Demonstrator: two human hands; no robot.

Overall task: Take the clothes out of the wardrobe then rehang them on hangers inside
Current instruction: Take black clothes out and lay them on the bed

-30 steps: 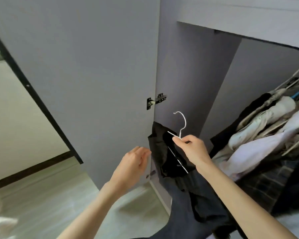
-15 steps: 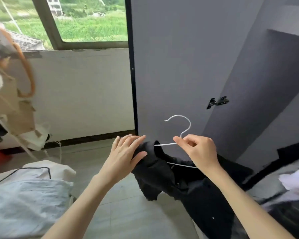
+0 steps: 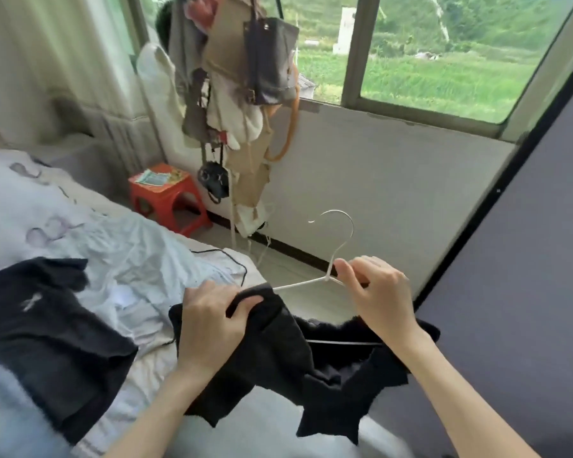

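A: Well, the right hand (image 3: pixel 376 292) pinches the hanger (image 3: pixel 331 259) at its neck, just under the hook, and the left hand (image 3: pixel 212 322) has its fingers curled around a fold of the black garment (image 3: pixel 278 352). The garment hangs from the hanger, in front of the person, beside the bed (image 3: pixel 129 252) — not in the wardrobe.

B: So what can go wrong here?

A: I think the cloth may catch on the end of the wire arm. One arm is already bare, but the other is hidden in the fabric, so a hard pull from the left hand can bend the thin wire or stretch the neckline.

B: And the grip?

A: It is only a pinch, so the hanger may twist between the fingers. Also the loose lower part hangs free — once released, it may slide down instead of landing beside the other dark garment (image 3: pixel 47 342) on the bed.
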